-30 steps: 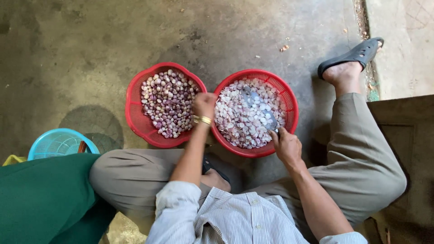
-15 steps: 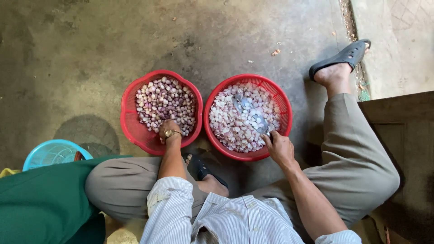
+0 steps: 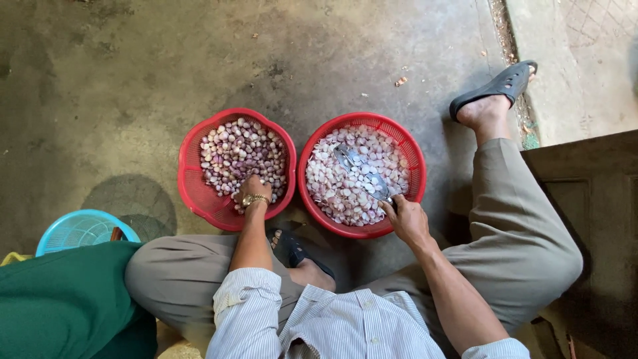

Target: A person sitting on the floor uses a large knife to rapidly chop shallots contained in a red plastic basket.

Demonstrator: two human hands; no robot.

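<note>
Two red baskets stand side by side on the concrete floor. The left red basket (image 3: 191,179) holds purple-white shallots (image 3: 232,149); my left hand (image 3: 252,188), with a gold watch at the wrist, rests among them at the near side, fingers curled into the pile. The right red basket (image 3: 417,166) is filled with pale peeled pieces (image 3: 339,186). My right hand (image 3: 404,216) sits at that basket's near rim and grips a knife (image 3: 362,171) whose blade lies across the pieces.
A light blue basket (image 3: 80,229) sits at the left, beside a green cloth (image 3: 60,299). My knees spread on both sides; a foot in a black sandal (image 3: 495,86) is at the upper right. A dark wooden panel (image 3: 591,219) lies to the right.
My left hand moved from above the gap between the baskets down into the shallots in the left basket. My right hand stayed at the right basket's rim with the knife.
</note>
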